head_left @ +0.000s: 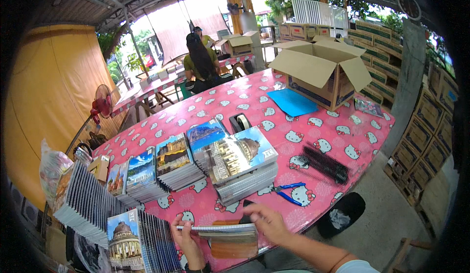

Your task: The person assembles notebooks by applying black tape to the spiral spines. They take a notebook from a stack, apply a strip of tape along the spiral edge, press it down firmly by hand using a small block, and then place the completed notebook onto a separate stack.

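My left hand (185,240) grips the left end of a thin spiral-bound notebook (223,229) held edge-on at the near table edge. My right hand (268,223) rests on top of the notebook's right end, fingers curled over it. Below the notebook a brown wooden block (234,247) lies on the pink patterned tablecloth (323,131). Just beyond, a wrapped stack of notebooks (243,164) with building pictures on the covers sits flat. Blue-handled pliers (288,193) lie to the right of that stack.
Rows of notebooks (147,172) lean along the left side. A black bundle of binding combs (324,164), a tape dispenser (240,122), a blue sheet (292,102) and an open carton (320,70) stand farther off. A person (200,65) sits at another table. Stacked cartons (426,126) line the right.
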Action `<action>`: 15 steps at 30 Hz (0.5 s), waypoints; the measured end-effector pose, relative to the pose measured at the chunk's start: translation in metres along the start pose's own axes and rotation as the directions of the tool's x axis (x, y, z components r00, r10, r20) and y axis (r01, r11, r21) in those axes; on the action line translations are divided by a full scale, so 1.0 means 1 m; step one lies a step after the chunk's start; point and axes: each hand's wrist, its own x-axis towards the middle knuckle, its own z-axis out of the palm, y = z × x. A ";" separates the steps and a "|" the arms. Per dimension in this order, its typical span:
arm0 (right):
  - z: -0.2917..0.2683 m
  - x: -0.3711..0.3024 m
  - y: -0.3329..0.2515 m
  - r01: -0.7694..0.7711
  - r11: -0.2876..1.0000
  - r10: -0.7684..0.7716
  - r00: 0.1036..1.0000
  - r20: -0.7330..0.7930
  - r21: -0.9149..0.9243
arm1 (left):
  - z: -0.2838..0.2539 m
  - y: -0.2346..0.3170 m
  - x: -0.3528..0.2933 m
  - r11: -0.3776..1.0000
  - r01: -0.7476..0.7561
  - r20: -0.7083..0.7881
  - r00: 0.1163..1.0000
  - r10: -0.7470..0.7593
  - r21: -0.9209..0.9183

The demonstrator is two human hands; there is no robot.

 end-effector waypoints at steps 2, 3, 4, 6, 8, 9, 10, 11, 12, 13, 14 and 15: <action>-0.049 0.018 0.026 0.034 0.943 -0.089 0.984 -0.154 -0.331 | -0.004 0.000 0.001 0.997 0.082 0.038 0.996 -0.082 0.003; -0.072 0.029 0.041 -0.062 0.862 -0.075 0.966 -0.248 -0.504 | -0.008 0.001 0.002 0.993 0.118 0.048 0.992 -0.118 0.005; -0.115 0.035 0.074 -0.047 0.760 -0.177 0.945 -0.275 -0.649 | -0.004 -0.002 0.002 0.995 0.100 0.046 0.994 -0.101 0.028; -0.171 0.030 0.096 -0.216 0.485 -0.101 0.949 -0.300 -0.847 | 0.001 -0.001 0.002 0.992 0.122 0.074 0.990 -0.124 0.026; -0.194 0.023 0.106 -0.290 0.273 0.038 0.956 -0.291 -0.917 | 0.004 0.006 0.002 0.993 0.107 0.067 0.992 -0.111 0.056; -0.201 0.020 0.109 -0.291 0.296 0.121 0.956 -0.267 -0.910 | 0.006 0.009 0.000 0.992 0.095 0.050 0.994 -0.100 0.088; -0.208 0.019 0.113 -0.295 0.316 0.202 0.950 -0.240 -0.902 | 0.009 0.011 -0.001 0.989 0.084 0.035 0.995 -0.089 0.119; -0.213 0.017 0.118 -0.309 0.369 0.138 0.951 -0.277 -0.877 | 0.010 0.013 -0.002 0.988 0.083 0.027 0.996 -0.087 0.134; -0.218 0.017 0.122 -0.319 0.420 0.074 0.945 -0.318 -0.850 | 0.014 0.014 -0.002 0.986 0.082 0.021 0.996 -0.086 0.148; -0.224 0.017 0.126 -0.326 0.470 0.012 0.932 -0.363 -0.821 | 0.016 0.014 -0.002 0.983 0.081 0.016 0.996 -0.085 0.162; -0.225 0.020 0.119 -0.237 0.496 -0.101 0.940 -0.327 -0.835 | 0.014 0.013 -0.002 0.988 0.078 0.029 0.996 -0.082 0.132; -0.222 0.024 0.107 -0.220 0.641 -0.089 0.930 -0.356 -0.735 | 0.010 0.010 0.000 0.993 0.070 0.039 0.997 -0.074 0.100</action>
